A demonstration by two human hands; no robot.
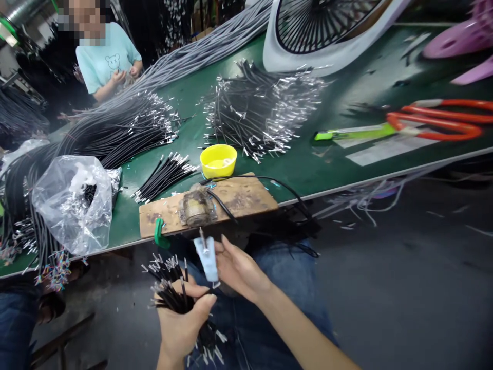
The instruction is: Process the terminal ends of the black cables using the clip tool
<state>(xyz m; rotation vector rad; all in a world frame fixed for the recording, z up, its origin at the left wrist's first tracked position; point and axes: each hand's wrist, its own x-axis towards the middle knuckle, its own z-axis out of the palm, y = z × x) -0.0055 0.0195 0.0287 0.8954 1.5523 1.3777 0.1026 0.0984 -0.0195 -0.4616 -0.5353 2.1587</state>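
My left hand (181, 313) is closed around a bundle of short black cables (167, 277) with silvery ends. Its thumb and index finger pinch one cable whose tip meets the lower end of a light blue clip-like piece (208, 259). That piece sits on a thin metal shaft (202, 236) sticking out of a taped, motor-like block (197, 206). Just right of the blue piece is my right hand (241, 270), its fingers extended and partly hidden behind it; whether they touch it I cannot tell. The block rests on a wooden board (254, 198) at the table edge.
A green clamp (159, 232) grips the board. Behind it stand a yellow bowl (218, 160) and black cable piles (265, 110). A plastic bag (73, 205) lies left; orange-handled scissors (435, 123), a cutter knife (354, 132) and a fan (327, 31) are right. Another person (108, 61) works across the table.
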